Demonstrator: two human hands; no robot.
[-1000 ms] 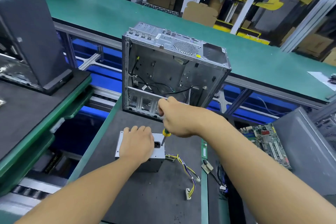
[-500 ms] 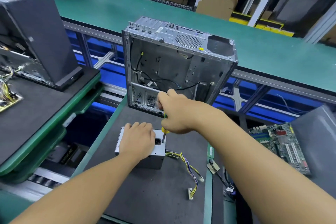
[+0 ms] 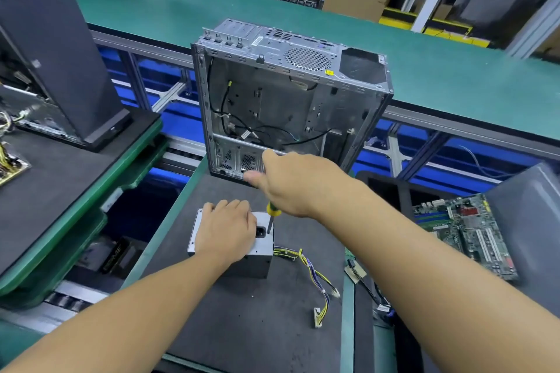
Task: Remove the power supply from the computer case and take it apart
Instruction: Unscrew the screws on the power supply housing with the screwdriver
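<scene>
PSU sits on table, out of case, just in front of it; cables trail off to its right. L hand lies flat on PSU top, fingers relaxed, pressing down, same as 1 s ago. R hand holds screwdriver, tip on PSU top by socket.

Change vs 0.5 s ago: R hand is no longer a tight fist, two digits now stick out.

Judgement: prob. a re-grip between turns. Removal done, teardown only starting.

PSU + case: bare matt metal; mat dull, dark
</scene>
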